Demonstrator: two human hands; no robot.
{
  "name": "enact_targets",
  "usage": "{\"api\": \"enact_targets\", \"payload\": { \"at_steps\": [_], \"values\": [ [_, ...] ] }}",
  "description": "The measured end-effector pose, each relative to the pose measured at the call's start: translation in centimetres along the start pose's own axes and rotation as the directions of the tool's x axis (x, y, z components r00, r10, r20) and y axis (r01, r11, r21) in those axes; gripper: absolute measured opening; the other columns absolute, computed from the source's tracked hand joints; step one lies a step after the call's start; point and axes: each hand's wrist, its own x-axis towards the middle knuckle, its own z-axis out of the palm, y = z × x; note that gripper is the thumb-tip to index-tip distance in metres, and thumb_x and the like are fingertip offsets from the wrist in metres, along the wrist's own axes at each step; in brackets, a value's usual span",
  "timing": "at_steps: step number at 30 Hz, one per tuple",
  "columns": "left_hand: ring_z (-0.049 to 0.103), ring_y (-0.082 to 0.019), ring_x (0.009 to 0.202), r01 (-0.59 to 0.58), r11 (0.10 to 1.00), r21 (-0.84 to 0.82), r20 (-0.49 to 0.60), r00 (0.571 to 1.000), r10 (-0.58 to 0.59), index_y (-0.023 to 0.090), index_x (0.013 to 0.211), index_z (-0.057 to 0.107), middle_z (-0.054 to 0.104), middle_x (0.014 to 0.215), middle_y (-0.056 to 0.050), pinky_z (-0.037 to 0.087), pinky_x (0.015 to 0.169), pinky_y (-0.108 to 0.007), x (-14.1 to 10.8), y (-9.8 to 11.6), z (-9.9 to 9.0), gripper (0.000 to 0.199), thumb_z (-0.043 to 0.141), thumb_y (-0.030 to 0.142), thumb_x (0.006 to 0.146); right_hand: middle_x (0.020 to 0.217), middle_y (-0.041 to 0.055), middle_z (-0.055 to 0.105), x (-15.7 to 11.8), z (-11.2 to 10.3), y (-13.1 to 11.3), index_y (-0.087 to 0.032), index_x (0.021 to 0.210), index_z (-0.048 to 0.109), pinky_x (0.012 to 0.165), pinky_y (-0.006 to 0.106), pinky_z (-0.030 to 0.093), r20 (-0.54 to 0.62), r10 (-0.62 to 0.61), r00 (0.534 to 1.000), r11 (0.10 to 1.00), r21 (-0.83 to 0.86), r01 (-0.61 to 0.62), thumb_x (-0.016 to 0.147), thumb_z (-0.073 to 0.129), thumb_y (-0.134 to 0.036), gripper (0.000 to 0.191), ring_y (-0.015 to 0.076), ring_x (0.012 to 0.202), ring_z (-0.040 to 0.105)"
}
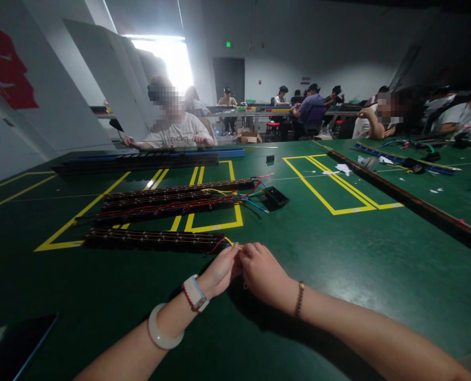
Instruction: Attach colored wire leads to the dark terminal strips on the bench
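My left hand (222,269), below a watch and a pale bangle, is closed in a pinch at the right end of a long dark strip (152,241). My right hand (264,272) meets it there, fingers curled and touching the left fingertips. A yellow wire (229,242) runs from the strip's end into both hands. A thin red wire (215,246) hangs loose beside it. Below the fingers a small metal terminal peeks out. What else lies between the fingers is hidden. Beyond lie more dark strips (172,198) with red, yellow and blue wires and a black box (275,197).
The green table (318,275) bears yellow tape outlines (334,211). Dark rails (140,161) lie at the far edge, and a long rail (410,198) slants down the right. A person (183,129) sits opposite; other people work behind. A dark panel (25,338) is at lower left.
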Motion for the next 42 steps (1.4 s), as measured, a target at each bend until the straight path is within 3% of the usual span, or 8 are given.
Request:
{"api": "enact_targets", "payload": {
  "at_steps": [7,11,16,23,31,37,40,42],
  "values": [
    [0.057,-0.011,0.072,-0.038,0.998,0.047,0.057,0.998,0.035,0.010,0.089,0.051,0.059,0.086,-0.006,0.045,0.066,-0.024,-0.2,-0.2,-0.3,0.007,0.045,0.014,0.089,0.084,0.0051,0.057,0.8,-4.9,1.9,-0.017,0.088,0.064,0.071,0.030,0.036,0.087,0.081,0.993,0.986,0.139,-0.093,0.088,0.051,-0.037,0.023,0.0162,0.078,0.051],
    [0.057,-0.012,0.077,-0.045,0.999,0.016,0.066,0.997,0.044,0.010,0.092,0.052,0.059,0.089,-0.007,0.045,0.068,-0.024,-0.1,-0.2,-0.6,0.013,0.043,0.020,0.092,0.081,0.0048,0.059,0.5,-3.7,2.0,-0.016,0.088,0.061,0.066,0.031,0.035,0.178,0.035,0.983,0.998,0.044,-0.043,0.081,0.059,-0.038,0.023,0.0190,0.075,0.053],
    [0.058,-0.013,0.083,-0.023,1.000,0.003,0.098,0.995,0.023,0.010,0.097,0.054,0.060,0.095,-0.009,0.045,0.075,-0.027,-0.2,-0.1,-0.6,0.017,0.042,0.022,0.093,0.090,0.0092,0.059,0.1,-2.0,1.3,-0.012,0.105,0.057,0.068,0.033,0.038,0.179,0.039,0.983,0.996,-0.090,-0.023,0.084,0.049,-0.018,0.023,0.0221,0.081,0.055],
    [0.058,-0.014,0.090,-0.045,0.999,-0.019,0.092,0.995,0.047,0.010,0.097,0.057,0.061,0.095,-0.008,0.043,0.089,-0.031,-0.2,-0.2,-0.5,0.016,0.044,0.019,0.092,0.098,0.0128,0.055,-0.5,-1.8,0.8,-0.012,0.111,0.055,0.071,0.036,0.042,0.176,0.105,0.979,0.984,-0.159,-0.077,0.082,0.050,-0.014,0.029,0.0236,0.084,0.053],
    [0.058,-0.015,0.089,-0.028,1.000,-0.004,0.100,0.995,0.029,0.011,0.091,0.056,0.061,0.093,-0.009,0.044,0.088,-0.032,-0.4,0.0,-0.2,0.014,0.047,0.021,0.090,0.082,0.0109,0.060,-0.4,-2.8,0.7,-0.011,0.093,0.057,0.062,0.031,0.038,0.205,0.111,0.972,0.990,-0.106,-0.090,0.085,0.045,-0.011,0.015,0.0207,0.072,0.058],
    [0.055,-0.011,0.071,-0.072,0.997,-0.005,0.131,0.989,0.072,0.012,0.093,0.049,0.055,0.079,-0.004,0.047,0.079,-0.031,-0.3,-0.2,-0.7,0.015,0.050,0.027,0.090,0.084,0.0074,0.062,1.0,-4.2,4.4,-0.015,0.098,0.057,0.067,0.030,0.036,-0.024,0.170,0.985,0.982,-0.080,-0.171,0.088,0.045,-0.014,0.016,0.0202,0.078,0.058],
    [0.041,-0.006,0.052,-0.038,0.998,0.054,0.135,0.990,0.031,0.013,0.088,0.045,0.039,0.060,0.004,0.047,0.068,-0.028,-0.3,0.1,-0.8,0.022,0.048,0.035,0.090,0.089,0.0058,0.062,2.0,-2.6,7.1,-0.016,0.108,0.055,0.071,0.028,0.037,-0.112,0.240,0.964,0.971,0.024,-0.238,0.088,0.050,-0.021,0.021,0.0188,0.082,0.057],
    [0.029,-0.004,0.045,-0.005,0.997,0.071,0.151,0.988,-0.006,0.013,0.086,0.044,0.028,0.056,0.007,0.043,0.060,-0.024,-0.2,0.3,-1.0,0.027,0.048,0.040,0.090,0.089,0.0042,0.062,2.5,-0.9,8.5,-0.015,0.101,0.055,0.069,0.024,0.037,-0.097,0.278,0.956,0.954,0.143,-0.263,0.087,0.052,-0.020,0.015,0.0152,0.080,0.056]
  ]
}}
